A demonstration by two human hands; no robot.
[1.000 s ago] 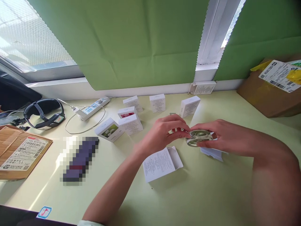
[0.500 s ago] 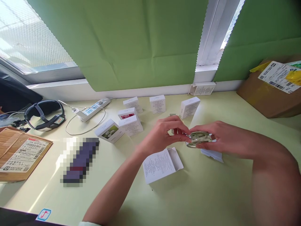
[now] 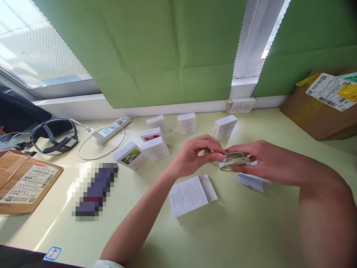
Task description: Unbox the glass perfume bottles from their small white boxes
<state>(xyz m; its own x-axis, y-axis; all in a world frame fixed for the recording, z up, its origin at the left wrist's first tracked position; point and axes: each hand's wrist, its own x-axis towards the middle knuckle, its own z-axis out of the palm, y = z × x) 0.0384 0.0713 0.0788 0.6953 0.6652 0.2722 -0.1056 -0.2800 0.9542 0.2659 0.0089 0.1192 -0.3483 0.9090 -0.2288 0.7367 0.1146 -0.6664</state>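
A clear round, flattish glass bottle (image 3: 237,159) is held on its side above the table, its silvery neck (image 3: 224,159) pointing left. My right hand (image 3: 259,160) grips the bottle's body from the right, thumb and fingers on opposite sides. At the neck, my left hand (image 3: 199,154) pinches with thumb and fingertips; whether a separate cap is there I cannot tell. Below my left hand lies a white printed box (image 3: 188,197) with its end flap open. A folded white paper insert (image 3: 252,181) rests under my right hand, partly hidden by it.
Several small white boxes (image 3: 186,124) stand towards the back. On the left are a power strip (image 3: 111,130) with a cable, a black headset (image 3: 54,137), a pixelated dark object (image 3: 96,190) and a cardboard parcel (image 3: 28,182). A large carton (image 3: 315,108) occupies the back right.
The bottle has tilted slightly in my right hand. My left hand has shifted a little, its thumb now straighter along the neck, and hides the small item behind it.
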